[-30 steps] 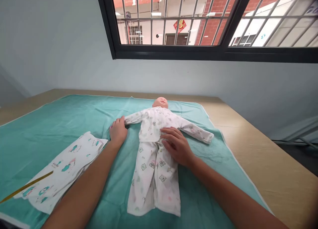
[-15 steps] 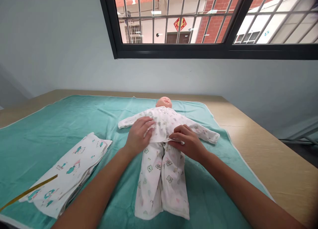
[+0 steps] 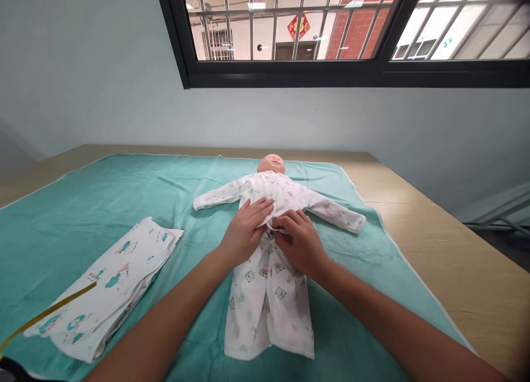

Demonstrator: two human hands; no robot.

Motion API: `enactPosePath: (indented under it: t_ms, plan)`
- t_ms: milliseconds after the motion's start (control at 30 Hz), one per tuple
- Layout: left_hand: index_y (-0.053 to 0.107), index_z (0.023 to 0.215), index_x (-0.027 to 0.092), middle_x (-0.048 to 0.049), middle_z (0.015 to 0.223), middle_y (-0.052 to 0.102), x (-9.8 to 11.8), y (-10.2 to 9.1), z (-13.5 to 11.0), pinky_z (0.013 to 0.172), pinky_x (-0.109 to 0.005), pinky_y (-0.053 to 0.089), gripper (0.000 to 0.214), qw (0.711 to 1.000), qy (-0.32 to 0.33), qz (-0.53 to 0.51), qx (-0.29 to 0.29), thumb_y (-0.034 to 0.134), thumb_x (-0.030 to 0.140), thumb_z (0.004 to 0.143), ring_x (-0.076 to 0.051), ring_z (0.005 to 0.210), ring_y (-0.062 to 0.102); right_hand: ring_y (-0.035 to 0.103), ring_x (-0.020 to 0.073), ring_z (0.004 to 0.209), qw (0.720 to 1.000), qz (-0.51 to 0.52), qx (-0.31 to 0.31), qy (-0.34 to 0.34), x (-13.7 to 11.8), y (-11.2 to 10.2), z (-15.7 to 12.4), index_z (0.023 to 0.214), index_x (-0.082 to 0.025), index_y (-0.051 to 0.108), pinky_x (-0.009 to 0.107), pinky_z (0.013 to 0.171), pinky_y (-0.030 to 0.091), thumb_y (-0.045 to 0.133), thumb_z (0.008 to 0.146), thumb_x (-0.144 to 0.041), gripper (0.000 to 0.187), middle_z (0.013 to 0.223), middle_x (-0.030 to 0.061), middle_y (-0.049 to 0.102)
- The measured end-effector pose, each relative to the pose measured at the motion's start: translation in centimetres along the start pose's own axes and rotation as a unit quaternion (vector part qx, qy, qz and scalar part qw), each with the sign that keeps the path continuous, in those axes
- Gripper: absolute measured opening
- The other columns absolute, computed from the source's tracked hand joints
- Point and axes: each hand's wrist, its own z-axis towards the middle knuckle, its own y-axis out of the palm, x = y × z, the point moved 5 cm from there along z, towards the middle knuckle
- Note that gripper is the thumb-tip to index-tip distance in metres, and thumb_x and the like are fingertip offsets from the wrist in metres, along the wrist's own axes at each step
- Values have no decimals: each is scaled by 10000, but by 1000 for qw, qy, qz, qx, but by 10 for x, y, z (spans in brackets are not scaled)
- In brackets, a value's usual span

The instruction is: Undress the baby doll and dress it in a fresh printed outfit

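1. In the centre of the frame, a pink-headed doll [image 3: 271, 164] lies face up in white printed fabric jacket [image 3: 285, 191] and trousers [image 3: 269, 316].
2. The left hand [image 3: 247, 228] rests on the jacket's front, its fingers extended.
3. Just beside it, the right hand [image 3: 300, 241] has bent fingers at the hem; whether they pinch it, I cannot tell.
4. At lower left lies a folded white printed cloth [image 3: 120, 277].

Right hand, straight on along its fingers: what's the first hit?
Probably the left hand, lying just across from the right hand over the shirt. The right fingertips are already at the shirt's hem; exact height between the hands is unclear.
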Motion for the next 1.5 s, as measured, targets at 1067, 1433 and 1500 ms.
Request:
enactPosePath:
  t_ms: [1067, 1433, 1500]
  plan:
    - [594, 854, 214, -60, 1023, 665, 13, -9, -7, 906, -401, 473, 67, 995, -24, 21, 93, 544, 195, 894, -212, 1003, 591, 459, 122, 615, 994, 27, -83, 64, 10, -5, 11, 640, -189, 523, 272, 595, 332, 506, 948, -317, 333, 642, -6, 535]
    - [523, 687, 207, -3, 653, 591, 8, -15, 10, 664, -311, 404, 331, 988, -114, 27, 99, 441, 360, 969, -158, 665, 546, 469, 101, 524, 937, 233, 39, 257, 53, -32, 61, 677, -189, 588, 243, 524, 373, 593, 836, -380, 249, 600, -14, 586]
    - [555, 782, 215, 12, 676, 614, 3, -15, 26, 591, -279, 376, 214, 981, -170, 19, 87, 489, 343, 940, -150, 627, 553, 442, 90, 498, 909, 291, 57, 293, 60, -29, 72, 696, -182, 595, 240, 499, 361, 601, 814, -374, 224, 603, -14, 567]
